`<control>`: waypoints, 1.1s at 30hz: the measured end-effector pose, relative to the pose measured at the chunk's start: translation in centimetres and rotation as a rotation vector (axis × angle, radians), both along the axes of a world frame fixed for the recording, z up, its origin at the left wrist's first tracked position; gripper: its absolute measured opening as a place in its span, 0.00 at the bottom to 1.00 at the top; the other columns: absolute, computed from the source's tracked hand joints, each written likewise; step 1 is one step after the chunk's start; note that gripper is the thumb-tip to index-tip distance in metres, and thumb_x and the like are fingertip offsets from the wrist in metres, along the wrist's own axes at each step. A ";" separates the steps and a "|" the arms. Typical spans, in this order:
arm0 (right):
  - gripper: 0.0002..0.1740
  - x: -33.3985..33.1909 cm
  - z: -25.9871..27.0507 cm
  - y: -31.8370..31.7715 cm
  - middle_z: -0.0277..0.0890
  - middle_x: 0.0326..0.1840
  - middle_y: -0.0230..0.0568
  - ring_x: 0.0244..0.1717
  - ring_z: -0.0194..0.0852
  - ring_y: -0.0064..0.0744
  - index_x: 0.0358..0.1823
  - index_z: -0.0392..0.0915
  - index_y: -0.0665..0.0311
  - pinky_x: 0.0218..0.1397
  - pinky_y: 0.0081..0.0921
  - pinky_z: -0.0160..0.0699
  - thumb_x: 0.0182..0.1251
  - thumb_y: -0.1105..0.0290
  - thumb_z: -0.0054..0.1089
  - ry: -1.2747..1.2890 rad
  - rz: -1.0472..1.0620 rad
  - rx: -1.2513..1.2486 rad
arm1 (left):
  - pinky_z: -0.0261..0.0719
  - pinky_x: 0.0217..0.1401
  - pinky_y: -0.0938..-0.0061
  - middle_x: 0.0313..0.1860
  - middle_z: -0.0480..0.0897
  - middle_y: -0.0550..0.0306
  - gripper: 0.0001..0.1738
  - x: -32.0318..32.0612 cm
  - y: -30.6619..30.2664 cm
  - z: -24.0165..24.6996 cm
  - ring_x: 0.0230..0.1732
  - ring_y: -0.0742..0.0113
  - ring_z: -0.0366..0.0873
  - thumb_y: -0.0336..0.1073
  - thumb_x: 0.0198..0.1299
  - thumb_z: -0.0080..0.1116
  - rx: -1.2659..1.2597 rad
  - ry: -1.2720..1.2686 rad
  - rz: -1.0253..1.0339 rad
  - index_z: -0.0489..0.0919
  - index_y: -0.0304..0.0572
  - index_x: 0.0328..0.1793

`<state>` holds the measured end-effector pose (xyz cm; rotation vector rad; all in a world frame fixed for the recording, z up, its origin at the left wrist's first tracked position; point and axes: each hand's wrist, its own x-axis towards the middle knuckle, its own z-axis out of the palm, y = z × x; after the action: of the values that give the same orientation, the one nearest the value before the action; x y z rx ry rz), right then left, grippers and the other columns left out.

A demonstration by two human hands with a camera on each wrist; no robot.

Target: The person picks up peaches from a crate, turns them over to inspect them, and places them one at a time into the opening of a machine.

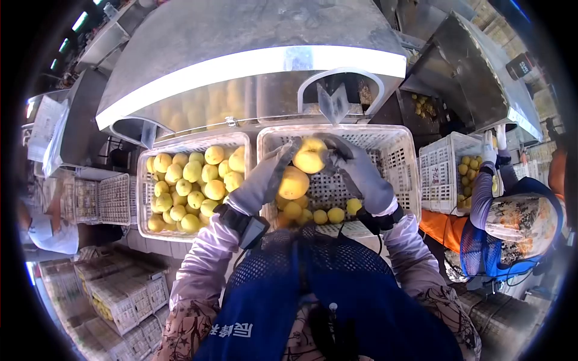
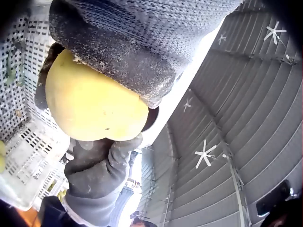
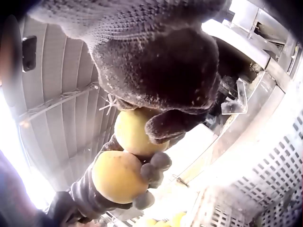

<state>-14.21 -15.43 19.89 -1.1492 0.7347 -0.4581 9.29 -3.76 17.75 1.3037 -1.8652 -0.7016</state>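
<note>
Both hands wear grey knit gloves with dark, dusty palms and meet above the middle white crate [image 1: 402, 144]. My left hand [image 1: 266, 179] curls its fingers round a smooth, round yellow fruit [image 3: 118, 177], its grey fingertips showing along one side. Right against that fruit is a second, paler yellow fruit [image 3: 137, 132], gripped by my right hand [image 1: 363, 174] with the thumb across it. In the left wrist view, yellow fruit [image 2: 94, 101] fills the space between the gloves. Below the hands, a larger yellow fruit [image 1: 294, 182] shows near several more along the crate's near side.
A second crate [image 1: 144, 207], at left, is heaped with yellow fruit [image 1: 192, 171]. Behind both crates stands a metal machine [image 1: 253, 30] with an arched opening [image 1: 341, 96]. Another person [image 1: 512, 222] works at a crate [image 1: 442, 174] on the right. Stacked crates [image 1: 120, 295] stand lower left.
</note>
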 end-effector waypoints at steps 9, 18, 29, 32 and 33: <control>0.48 -0.3 3.8 -1.5 0.73 0.73 0.49 0.72 0.74 0.42 0.79 0.67 0.62 0.72 0.35 0.76 0.55 0.69 0.82 0.205 0.223 -0.756 | 0.72 0.76 0.61 0.67 0.80 0.40 0.35 -1.3 -1.8 2.5 0.66 0.47 0.79 0.28 0.74 0.55 -0.095 0.147 -0.043 0.60 0.45 0.86; 0.43 4.5 -4.4 -9.5 0.74 0.62 0.60 0.62 0.76 0.62 0.67 0.74 0.67 0.67 0.46 0.77 0.51 0.59 0.85 0.514 -0.356 -0.971 | 0.82 0.68 0.67 0.64 0.82 0.41 0.33 0.6 3.7 -3.1 0.62 0.55 0.84 0.26 0.73 0.51 0.387 0.565 0.115 0.60 0.33 0.84; 0.21 7.7 0.9 -13.6 0.86 0.45 0.54 0.46 0.85 0.55 0.46 0.86 0.71 0.55 0.43 0.81 0.62 0.60 0.77 0.597 -0.479 -0.902 | 0.86 0.68 0.63 0.73 0.76 0.42 0.54 1.1 9.8 -7.3 0.63 0.55 0.85 0.20 0.57 0.73 0.288 0.270 0.258 0.50 0.30 0.84; 0.40 5.5 4.6 -8.8 0.81 0.63 0.59 0.60 0.84 0.51 0.69 0.71 0.77 0.62 0.37 0.80 0.66 0.55 0.75 0.421 -0.318 -0.663 | 0.86 0.58 0.64 0.59 0.83 0.45 0.42 -0.4 5.4 -0.6 0.55 0.54 0.85 0.40 0.53 0.84 0.057 -0.023 0.371 0.73 0.35 0.70; 0.44 4.7 1.9 -7.0 0.78 0.68 0.58 0.66 0.80 0.48 0.78 0.62 0.74 0.66 0.34 0.79 0.70 0.59 0.73 0.359 -0.312 -0.706 | 0.84 0.63 0.67 0.62 0.82 0.45 0.37 -1.0 4.4 1.7 0.57 0.57 0.83 0.36 0.58 0.80 0.182 -0.033 0.396 0.74 0.31 0.69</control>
<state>-9.54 -22.44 21.79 -1.8160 1.1185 -0.8254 8.27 0.65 19.45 1.7476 -1.5265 -0.6491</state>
